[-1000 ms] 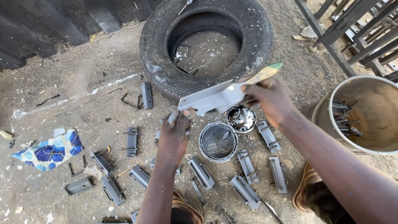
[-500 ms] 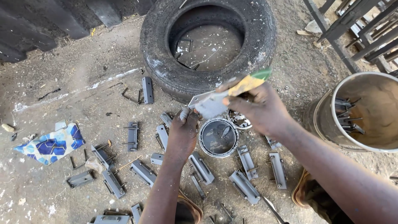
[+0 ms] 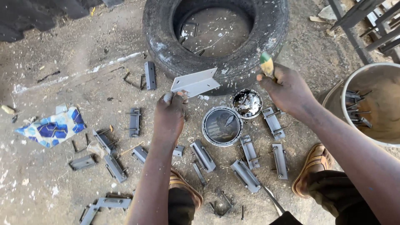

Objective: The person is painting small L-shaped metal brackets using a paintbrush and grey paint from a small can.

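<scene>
My left hand (image 3: 170, 116) holds a grey-painted metal angle bracket (image 3: 195, 83) by its lower corner, lifted in front of the tyre. My right hand (image 3: 286, 89) grips a paintbrush (image 3: 266, 65) with a yellow handle and green tip, off to the right of the bracket and not touching it. Below and between the hands, an open tin of grey paint (image 3: 222, 126) stands on the ground. Its paint-smeared lid (image 3: 247, 103) lies just beyond it.
A worn tyre (image 3: 216, 37) lies ahead. Several grey painted metal hinge pieces (image 3: 245, 175) are spread on the dusty ground. A bucket (image 3: 373, 104) holding metal parts stands at right. A blue patterned scrap (image 3: 52, 128) lies at left. Metal frames (image 3: 366, 21) are at top right. My sandalled feet (image 3: 310, 171) are below.
The brush was against the bracket; now my right hand has drawn it away to the right. My left hand still holds the bracket, which has turned slightly.
</scene>
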